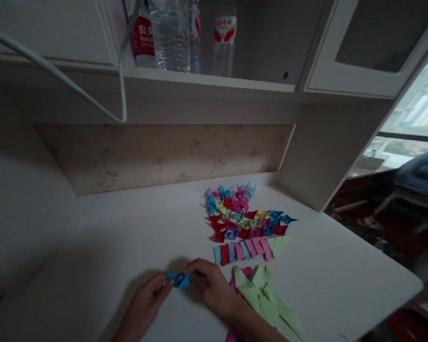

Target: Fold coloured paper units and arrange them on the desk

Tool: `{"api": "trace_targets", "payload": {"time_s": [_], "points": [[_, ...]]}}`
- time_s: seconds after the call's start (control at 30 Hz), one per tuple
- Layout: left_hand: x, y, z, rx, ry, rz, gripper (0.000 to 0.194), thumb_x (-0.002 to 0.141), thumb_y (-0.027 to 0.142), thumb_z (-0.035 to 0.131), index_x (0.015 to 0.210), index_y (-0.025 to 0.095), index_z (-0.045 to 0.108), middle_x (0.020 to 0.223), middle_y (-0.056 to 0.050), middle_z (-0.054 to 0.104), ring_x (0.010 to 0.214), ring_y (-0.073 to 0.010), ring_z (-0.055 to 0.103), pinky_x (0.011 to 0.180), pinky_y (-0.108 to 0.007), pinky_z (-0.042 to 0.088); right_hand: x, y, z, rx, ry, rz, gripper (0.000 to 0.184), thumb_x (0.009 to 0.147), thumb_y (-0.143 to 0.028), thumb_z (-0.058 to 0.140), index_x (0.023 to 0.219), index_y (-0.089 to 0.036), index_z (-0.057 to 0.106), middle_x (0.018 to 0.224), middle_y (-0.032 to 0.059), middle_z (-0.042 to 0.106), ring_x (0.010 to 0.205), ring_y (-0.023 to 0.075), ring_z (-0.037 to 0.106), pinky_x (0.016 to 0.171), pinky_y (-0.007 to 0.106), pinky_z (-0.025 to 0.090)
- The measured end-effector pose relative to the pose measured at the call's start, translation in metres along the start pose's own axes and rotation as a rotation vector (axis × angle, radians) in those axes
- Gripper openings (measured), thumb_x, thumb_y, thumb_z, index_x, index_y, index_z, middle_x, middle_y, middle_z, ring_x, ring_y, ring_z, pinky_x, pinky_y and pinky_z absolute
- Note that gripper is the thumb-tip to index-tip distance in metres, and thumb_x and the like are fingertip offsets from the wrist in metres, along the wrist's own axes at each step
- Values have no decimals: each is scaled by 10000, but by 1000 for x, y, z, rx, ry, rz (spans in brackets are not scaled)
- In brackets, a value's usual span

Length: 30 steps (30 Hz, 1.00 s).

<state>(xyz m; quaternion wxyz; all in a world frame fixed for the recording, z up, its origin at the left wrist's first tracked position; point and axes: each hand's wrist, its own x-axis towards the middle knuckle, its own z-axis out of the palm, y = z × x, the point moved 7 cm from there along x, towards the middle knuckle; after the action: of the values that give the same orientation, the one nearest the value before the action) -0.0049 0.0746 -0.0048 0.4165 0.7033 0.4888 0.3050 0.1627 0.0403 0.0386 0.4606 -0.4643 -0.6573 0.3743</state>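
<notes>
Between my two hands, just above the white desk [128, 256], is a small folded piece of blue paper [180, 280]. My left hand [148, 297] pinches its left end between thumb and fingers. At its right end, my right hand [209, 287] grips the paper with bent fingers. Pale green folded paper [260, 294] lies partly under my right forearm, with magenta paper showing beneath it. Beyond my right hand is a row of folded paper strips [240, 251] in pink, red and light blue. Several rows of small colourful folded paper pieces [249, 223] lie farther back.
An open shelf [207, 78] above the desk holds several plastic bottles [224, 45]. A white cable [74, 90] hangs at the upper left. Flower-patterned wallpaper [171, 156] covers the back wall. To the right are a cabinet side panel [328, 152] and a window [413, 114].
</notes>
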Motion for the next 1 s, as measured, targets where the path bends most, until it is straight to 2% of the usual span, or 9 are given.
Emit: {"api": "trace_targets", "payload": {"time_s": [0.1, 0.23, 0.37, 0.43, 0.57, 0.67, 0.73, 0.9, 1.0], "points": [[-2, 0, 0, 21, 21, 4, 353, 790, 521, 557, 660, 193, 569, 559, 55, 412, 541, -126, 420, 501, -205, 340, -1, 7, -1, 20, 64, 31, 291, 756, -35, 504, 921, -217, 659, 855, 8, 624, 754, 142, 560, 664, 235, 414], [-6, 3, -9, 17, 110, -21, 381, 756, 569, 572, 662, 202, 601, 562, 35, 506, 552, -147, 492, 512, -208, 401, 1, 17, 0, 109, 127, 92, 332, 740, -140, 628, 1063, -213, 607, 868, 8, 614, 679, 129, 535, 597, 224, 408], [-11, 8, -13, 28, 151, -59, 416, 735, 612, 562, 660, 208, 627, 572, 15, 568, 582, -171, 548, 540, -217, 450, 1, 21, 5, 118, 49, 188, 174, 803, -276, 618, 946, -193, 672, 629, -31, 564, 533, 103, 470, 479, 203, 328], [-13, 10, -10, 27, 159, -74, 419, 733, 614, 562, 670, 207, 638, 588, 9, 583, 600, -178, 561, 550, -220, 458, -1, 17, 5, 115, 7, 209, 157, 829, -301, 591, 876, -189, 691, 555, -44, 529, 493, 93, 438, 450, 198, 289], [-14, 12, 8, -23, 147, -72, 440, 744, 608, 552, 831, 196, 678, 600, 16, 570, 598, -171, 553, 549, -222, 450, -9, 2, -21, 56, 25, 190, 134, 820, -290, 605, 840, -191, 694, 573, -43, 533, 511, 90, 431, 462, 196, 291], [-14, 10, 24, -58, 102, -76, 510, 741, 603, 561, 1024, 188, 651, 542, 48, 508, 532, -154, 512, 504, -220, 421, -18, -5, -68, -25, 103, 140, 160, 834, -319, 584, 847, -196, 686, 659, -16, 592, 579, 113, 503, 520, 208, 365], [-13, 8, 28, -63, 99, -85, 492, 747, 592, 563, 1017, 191, 650, 574, 37, 545, 555, -156, 531, 520, -222, 430, -24, -3, -113, -41, 185, 120, 200, 841, -357, 562, 858, -193, 676, 756, 14, 648, 663, 143, 571, 595, 234, 431], [-9, 11, 29, -24, 78, -90, 393, 798, 543, 535, 938, 200, 666, 837, -26, 681, 760, -195, 612, 650, -236, 481, -55, 36, -259, -242, 529, 219, 327, 764, -467, 595, 935, -203, 683, 891, 60, 718, 804, 217, 647, 726, 311, 492], [-9, 16, 32, -19, 49, -71, 364, 805, 532, 532, 889, 204, 666, 856, -25, 690, 809, -204, 618, 689, -236, 486, -81, 64, -335, -515, 632, 325, 376, 749, -489, 564, 955, -201, 688, 944, 74, 726, 839, 237, 661, 752, 324, 492]]}}
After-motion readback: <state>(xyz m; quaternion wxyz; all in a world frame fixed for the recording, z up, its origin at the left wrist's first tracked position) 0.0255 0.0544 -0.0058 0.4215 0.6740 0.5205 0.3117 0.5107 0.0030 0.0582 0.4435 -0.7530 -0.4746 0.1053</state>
